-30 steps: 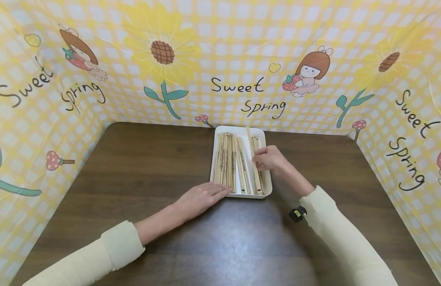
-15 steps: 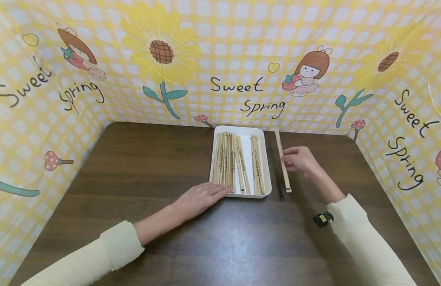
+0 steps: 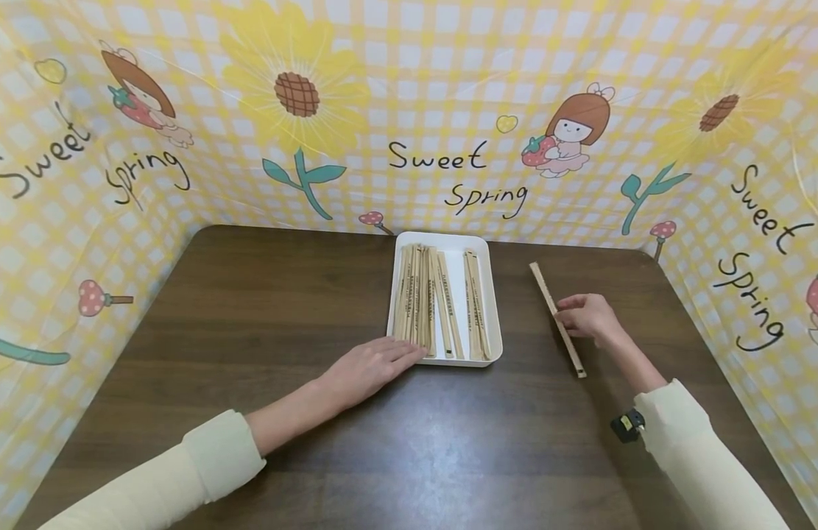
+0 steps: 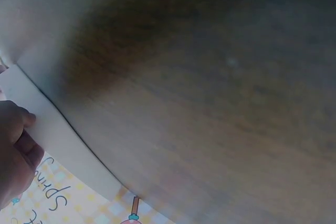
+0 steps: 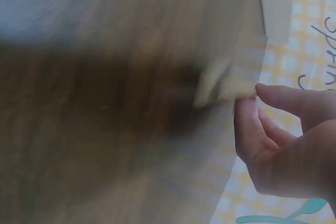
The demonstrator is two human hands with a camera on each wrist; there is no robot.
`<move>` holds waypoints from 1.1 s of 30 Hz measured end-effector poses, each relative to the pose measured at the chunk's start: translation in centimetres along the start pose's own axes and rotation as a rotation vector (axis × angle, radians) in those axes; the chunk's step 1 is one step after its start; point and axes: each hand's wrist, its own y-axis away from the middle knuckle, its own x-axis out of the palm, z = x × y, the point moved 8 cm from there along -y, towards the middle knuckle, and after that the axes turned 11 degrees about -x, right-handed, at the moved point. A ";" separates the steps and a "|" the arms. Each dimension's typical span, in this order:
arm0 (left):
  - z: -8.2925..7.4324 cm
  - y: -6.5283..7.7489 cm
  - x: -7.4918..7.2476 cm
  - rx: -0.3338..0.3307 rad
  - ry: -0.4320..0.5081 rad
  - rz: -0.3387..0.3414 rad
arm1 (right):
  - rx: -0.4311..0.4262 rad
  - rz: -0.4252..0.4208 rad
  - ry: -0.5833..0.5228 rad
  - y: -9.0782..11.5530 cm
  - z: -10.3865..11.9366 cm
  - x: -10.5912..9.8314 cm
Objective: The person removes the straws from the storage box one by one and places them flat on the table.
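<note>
In the head view, my right hand pinches a pair of paper-wrapped chopsticks near its middle, to the right of the white tray. The slim packet slants over the table, its near end further right. Thumb and fingertips meet on the blurred packet in the right wrist view. Several more wrapped chopsticks fill the tray's left side, and a smaller bunch lies along its right side. My left hand holds the tray's near left corner, fingers over the rim; its fingertips touch the tray wall in the left wrist view.
The brown wooden table extends around the tray, whose far end stands close to the back edge. A yellow checked cloth with printed flowers hangs behind and at both sides. A small black device sits at the right cuff.
My right hand has lifted one chopstick packet out of the tray's right side and carried it right and slightly nearer over the table. My left hand has stayed at the tray corner.
</note>
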 end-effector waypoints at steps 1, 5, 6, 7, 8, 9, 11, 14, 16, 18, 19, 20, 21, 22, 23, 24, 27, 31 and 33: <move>0.0 0.0 0.0 -0.001 -0.002 0.000 | -0.001 -0.002 -0.004 0.0 -0.2 0.0; 0.1 0.1 -0.1 -0.007 0.004 -0.005 | -0.005 -0.014 -0.031 -0.2 -0.7 0.4; 0.1 0.1 -0.1 -0.008 0.006 -0.007 | -0.007 -0.017 -0.034 -0.2 -0.8 0.4; 0.1 0.1 -0.1 -0.008 0.009 -0.010 | -0.009 -0.020 -0.039 -0.2 -0.9 0.5; 0.1 0.1 -0.1 -0.008 0.013 -0.012 | -0.011 -0.023 -0.040 -0.3 -0.9 0.6; 0.1 0.1 -0.1 -0.008 0.015 -0.013 | -0.012 -0.031 -0.042 -0.3 -0.9 0.6; 0.1 0.1 -0.1 -0.009 0.019 -0.015 | -0.015 -0.039 -0.039 -0.4 -0.9 0.7; 0.1 0.1 -0.2 -0.006 0.022 -0.015 | -0.011 -0.050 -0.026 -0.4 -1.0 0.7; 0.1 0.1 -0.2 -0.004 0.027 -0.016 | -0.006 -0.050 -0.005 -0.3 -1.1 0.7; 0.1 0.1 -0.2 -0.002 0.028 -0.018 | 0.000 -0.051 0.014 -0.2 -1.1 0.8; 0.1 0.1 -0.2 -0.002 0.028 -0.019 | 0.003 -0.052 0.024 -0.2 -1.2 0.8; 0.1 0.1 -0.2 -0.001 0.034 -0.020 | 0.002 -0.052 0.029 -0.2 -1.2 0.8; 0.2 0.1 -0.2 -0.002 0.035 -0.020 | 0.000 -0.052 0.035 -0.2 -1.2 0.8; 0.2 0.1 -0.2 -0.002 0.036 -0.020 | -0.001 -0.055 0.037 -0.2 -1.2 0.8; 0.2 0.1 -0.2 -0.002 0.032 -0.020 | -0.003 -0.057 0.040 -0.2 -1.2 0.8; 0.1 0.1 -0.2 -0.001 0.030 -0.019 | -0.004 -0.060 0.044 -0.2 -1.2 0.8; 0.1 0.2 -0.2 0.001 0.023 -0.016 | -0.012 -0.076 0.056 -0.1 -1.2 0.7; 0.1 0.2 0.0 0.003 0.013 -0.015 | -0.059 -0.110 0.131 0.0 -0.5 0.3; 0.0 0.2 0.1 0.003 0.011 -0.013 | -0.087 -0.111 0.169 0.1 0.4 0.2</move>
